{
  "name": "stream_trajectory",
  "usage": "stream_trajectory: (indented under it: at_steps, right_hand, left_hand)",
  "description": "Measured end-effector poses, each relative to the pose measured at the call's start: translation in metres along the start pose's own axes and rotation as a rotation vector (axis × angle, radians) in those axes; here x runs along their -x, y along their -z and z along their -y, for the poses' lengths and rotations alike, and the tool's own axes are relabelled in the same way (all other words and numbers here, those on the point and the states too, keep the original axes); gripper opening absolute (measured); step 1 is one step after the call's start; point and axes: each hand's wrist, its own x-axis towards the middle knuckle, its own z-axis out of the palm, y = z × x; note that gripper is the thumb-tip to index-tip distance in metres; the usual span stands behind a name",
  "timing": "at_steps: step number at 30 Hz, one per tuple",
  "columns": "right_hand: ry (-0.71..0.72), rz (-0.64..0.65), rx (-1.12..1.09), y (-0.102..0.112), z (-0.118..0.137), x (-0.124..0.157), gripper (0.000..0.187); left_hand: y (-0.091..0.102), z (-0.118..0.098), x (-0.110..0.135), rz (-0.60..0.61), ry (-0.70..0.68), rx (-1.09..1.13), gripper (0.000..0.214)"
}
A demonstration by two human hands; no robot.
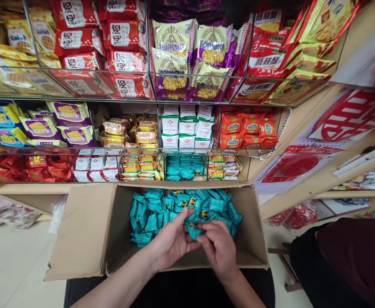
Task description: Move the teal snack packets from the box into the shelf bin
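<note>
An open cardboard box (87, 231) sits in front of me, holding a heap of small teal snack packets (161, 209). Both my hands reach into it. My left hand (171, 241) and my right hand (217, 246) are closed together on a bunch of teal packets (194, 230) at the near side of the heap. The fingers curl around the packets, which partly hides them.
Glass-fronted shelves behind the box hold snack packs: red bags (123, 34), purple and yellow biscuit bags (187, 55), white packets (187, 126), orange packets (248, 128). A low bin of the same teal packets (184, 167) lies just above the box. A wooden shelf unit (318, 175) stands at right.
</note>
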Motion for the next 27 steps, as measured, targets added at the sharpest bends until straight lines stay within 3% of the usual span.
stream_trajectory:
  at_steps: [2, 4, 7, 10, 12, 16, 18, 20, 24, 27]
  right_hand:
    - [0.099, 0.054, -0.001, 0.002, 0.006, 0.004, 0.007]
    - [0.003, -0.03, -0.014, 0.0, 0.01, 0.007, 0.006]
    - [-0.39, -0.171, -0.202, -0.008, 0.011, 0.008, 0.008]
    - [-0.782, -0.107, -0.603, -0.018, 0.009, 0.005, 0.023]
    - [-0.9, -0.072, -0.75, -0.022, 0.008, 0.003, 0.025]
    - [-0.91, -0.137, -0.699, -0.022, 0.006, 0.004, 0.027]
    - [-0.883, -0.11, -0.64, -0.02, 0.004, 0.006, 0.022]
    - [-0.852, -0.039, -0.608, -0.019, 0.001, 0.008, 0.022]
    - [-0.772, 0.128, -0.594, -0.008, -0.005, 0.005, 0.027]
    - [-0.649, 0.189, -0.364, 0.013, -0.011, -0.015, 0.026]
  left_hand:
    - [-0.004, -0.003, 0.003, 0.0, -0.105, 0.041, 0.043]
    - [-0.006, -0.006, 0.004, -0.005, -0.207, 0.035, 0.048]
    - [-0.006, -0.007, 0.003, 0.02, -0.282, 0.047, 0.047]
    - [-0.005, -0.004, 0.0, 0.031, -0.345, 0.013, 0.045]
    - [-0.003, -0.002, -0.002, 0.004, -0.378, -0.058, 0.048]
    - [0.006, 0.005, -0.003, -0.106, -0.303, -0.249, 0.05]
    - [0.013, 0.009, -0.004, -0.054, -0.208, -0.333, 0.036]
    - [0.02, 0.015, -0.005, 0.014, -0.197, -0.408, 0.026]
    - [0.025, 0.013, -0.001, 0.04, -0.363, -0.751, 0.021]
    - [0.029, -0.02, 0.002, -0.041, -0.626, -1.215, 0.029]
